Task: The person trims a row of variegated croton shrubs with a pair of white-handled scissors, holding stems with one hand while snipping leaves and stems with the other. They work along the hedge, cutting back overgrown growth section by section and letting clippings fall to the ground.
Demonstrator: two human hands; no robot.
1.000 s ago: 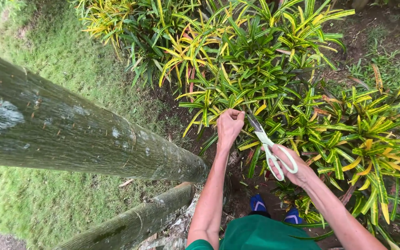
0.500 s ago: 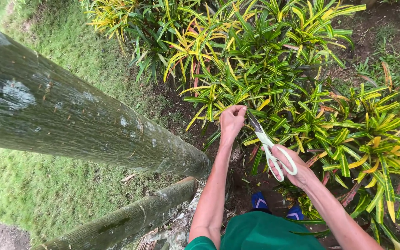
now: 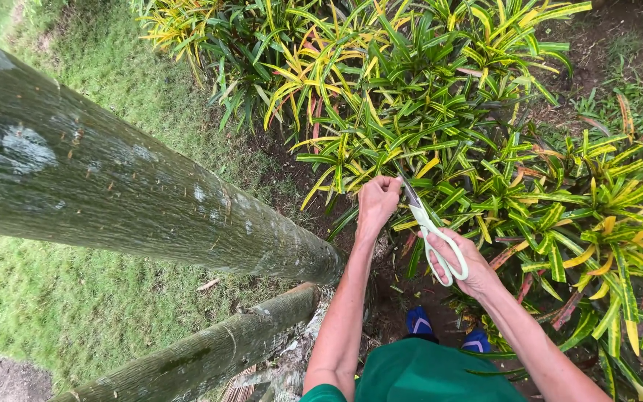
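Just right of the frame's centre, the left hand [image 3: 378,199] is closed round a croton stem while the right hand [image 3: 464,260], fingers through the handles, holds pale scissors [image 3: 429,232] whose blades, angled toward those knuckles, could nick them.

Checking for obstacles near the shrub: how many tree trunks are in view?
2. The thick trunk crosses the left side; the thin trunk lies below it at bottom centre. Leaves may hide others.
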